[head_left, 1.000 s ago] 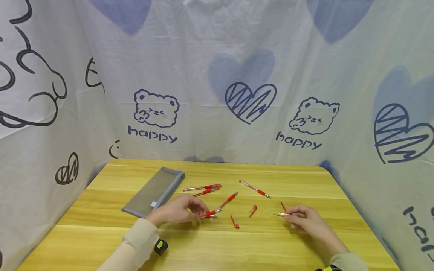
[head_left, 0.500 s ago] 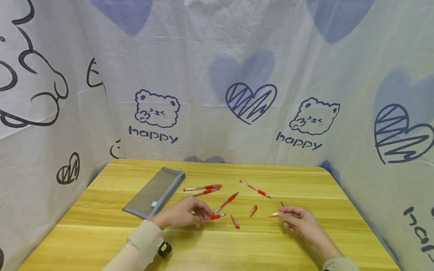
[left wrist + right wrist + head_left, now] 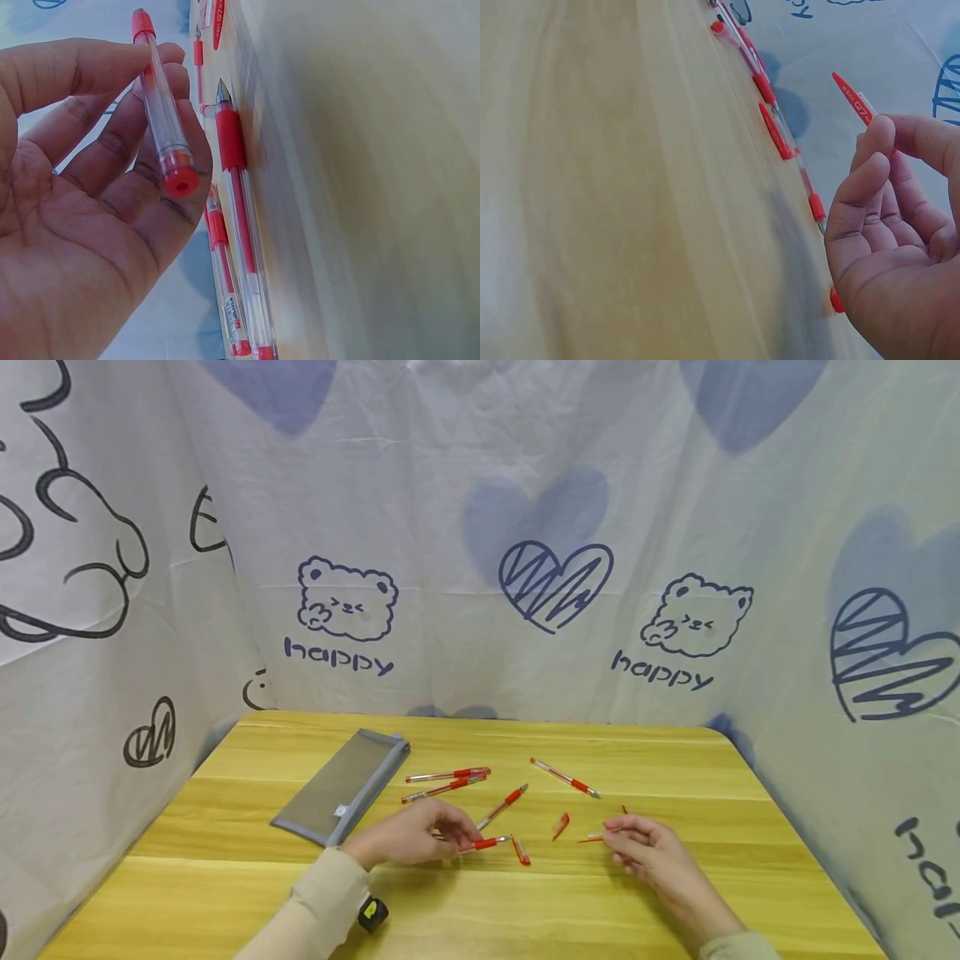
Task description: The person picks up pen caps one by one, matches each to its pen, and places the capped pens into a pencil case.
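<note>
My left hand point(image 3: 420, 835) pinches an uncapped red gel pen point(image 3: 159, 112) between thumb and fingers, its metal tip pointing right in the head view. Opposite, my right hand point(image 3: 660, 860) holds a red pen cap point(image 3: 853, 100) between thumb and fingertips, the clip end pointing left toward that pen. Two loose caps lie on the table between the hands: one cap point(image 3: 521, 852) close to the pen tip, another cap point(image 3: 561, 827) farther back. A third cap point(image 3: 625, 810) shows only partly beyond my right fingers. One uncapped pen point(image 3: 504, 806) lies just behind my left fingers.
Two red pens lie close together beyond the left hand, a rear pen point(image 3: 447, 775) and a nearer pen point(image 3: 445, 788). Another pen point(image 3: 564, 777) lies at the back middle. A grey mesh zip pouch point(image 3: 337, 789) rests at left on the wooden table point(image 3: 247, 868).
My left hand has moved right with the pen. My right hand has moved left with the cap, so pen tip and cap are closer together. The other pens and caps stay put.
</note>
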A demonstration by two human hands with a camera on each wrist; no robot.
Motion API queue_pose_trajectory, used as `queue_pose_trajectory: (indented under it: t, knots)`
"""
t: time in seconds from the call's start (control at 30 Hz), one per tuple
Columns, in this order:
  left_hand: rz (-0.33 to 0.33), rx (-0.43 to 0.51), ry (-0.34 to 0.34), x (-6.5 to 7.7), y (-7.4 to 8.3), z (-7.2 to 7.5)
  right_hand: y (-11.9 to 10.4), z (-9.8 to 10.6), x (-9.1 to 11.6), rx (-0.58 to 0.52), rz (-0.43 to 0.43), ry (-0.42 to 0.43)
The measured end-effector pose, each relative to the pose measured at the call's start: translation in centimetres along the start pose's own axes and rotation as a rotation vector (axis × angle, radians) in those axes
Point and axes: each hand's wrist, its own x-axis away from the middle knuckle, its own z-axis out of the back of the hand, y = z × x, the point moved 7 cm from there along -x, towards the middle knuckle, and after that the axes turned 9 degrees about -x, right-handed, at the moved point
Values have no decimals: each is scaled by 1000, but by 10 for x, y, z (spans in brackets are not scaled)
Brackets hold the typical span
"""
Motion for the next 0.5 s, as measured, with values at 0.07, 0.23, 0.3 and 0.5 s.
queue_pose_trajectory:
  t: [0.07,0.23,0.3,0.5]
  knots:
    - [-1,-2,-2,-1,0,-1,0,-3,0,-11,4,-5]
    - [-7,5,-10,-1,2,-2,-1,-8,0,-29,4,-27]
    - [-9,2,-9,-2,3,-2,-1,-10,0,-30,2,-39]
    - [-10,-11,-3,-4,7,-3,-1,-16,-2,-40,0,-53]
